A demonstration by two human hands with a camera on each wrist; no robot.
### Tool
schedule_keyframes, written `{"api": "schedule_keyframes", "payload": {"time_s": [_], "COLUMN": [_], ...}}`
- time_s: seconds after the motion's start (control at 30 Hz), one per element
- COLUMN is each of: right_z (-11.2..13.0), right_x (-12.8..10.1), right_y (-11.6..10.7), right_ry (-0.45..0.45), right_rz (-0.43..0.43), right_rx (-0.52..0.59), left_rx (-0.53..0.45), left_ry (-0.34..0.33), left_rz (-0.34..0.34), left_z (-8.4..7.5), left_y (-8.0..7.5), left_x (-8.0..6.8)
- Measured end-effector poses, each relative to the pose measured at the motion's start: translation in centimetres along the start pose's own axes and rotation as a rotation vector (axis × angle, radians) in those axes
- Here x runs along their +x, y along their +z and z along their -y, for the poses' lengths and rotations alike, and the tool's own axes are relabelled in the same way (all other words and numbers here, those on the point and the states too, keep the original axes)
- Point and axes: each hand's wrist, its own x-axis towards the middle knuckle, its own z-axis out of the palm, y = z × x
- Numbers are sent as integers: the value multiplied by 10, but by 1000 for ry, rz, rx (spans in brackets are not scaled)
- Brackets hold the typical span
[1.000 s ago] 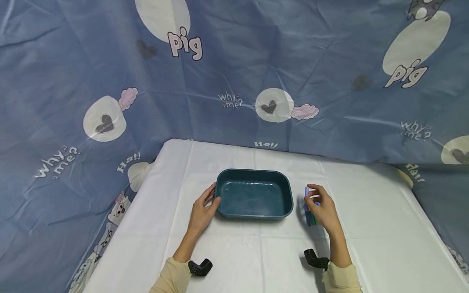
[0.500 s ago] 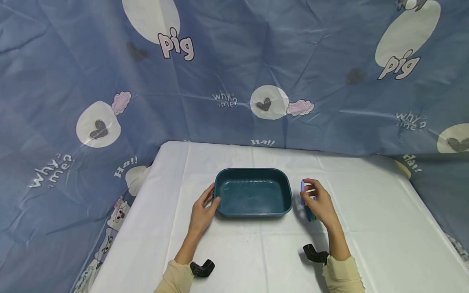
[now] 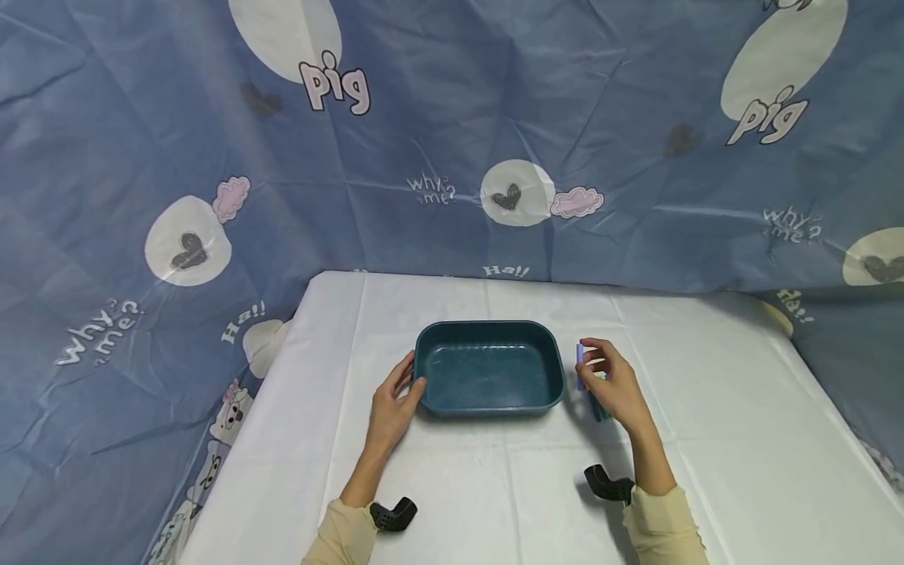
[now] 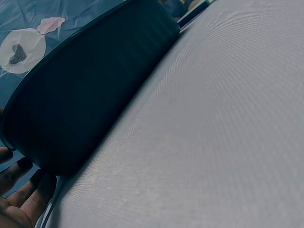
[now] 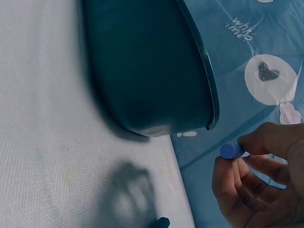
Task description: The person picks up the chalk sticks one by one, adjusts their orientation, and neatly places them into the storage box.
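A dark teal rectangular tub (image 3: 490,367) stands empty in the middle of the white table. My left hand (image 3: 394,402) rests against its left end, fingers fairly straight along the wall and thumb at the rim; the left wrist view shows the tub wall (image 4: 85,104) and my fingertips (image 4: 19,190) beside it. Just right of the tub, my right hand (image 3: 611,384) pinches a purple-blue pen-like stick (image 3: 581,366) between thumb and fingers, its round end (image 5: 231,151) clear in the right wrist view. More coloured sticks (image 3: 597,410) lie on the table under that hand, mostly hidden.
A white cloth covers the table (image 3: 720,439), which ends in edges at left and right. A blue printed curtain (image 3: 452,141) hangs close behind and on both sides. Black camera mounts (image 3: 392,514) sit on both wrists.
My right hand has risen slightly and shifted towards the tub with the purple-blue stick in its pinch. The left hand stays against the tub.
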Motion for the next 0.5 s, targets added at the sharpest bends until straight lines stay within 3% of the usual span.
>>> {"api": "schedule_keyframes", "payload": {"time_s": [0.27, 0.5], "right_z": [3, 7], "right_x": [-1, 2], "right_y": [0, 2], "right_ry": [10, -12], "right_rz": [33, 36], "right_rx": [19, 11], "left_rx": [11, 7], "left_ry": [-22, 1], "left_rz": [-1, -1], "left_z": [-2, 0], "left_y": [0, 1], "left_x": [0, 1]}}
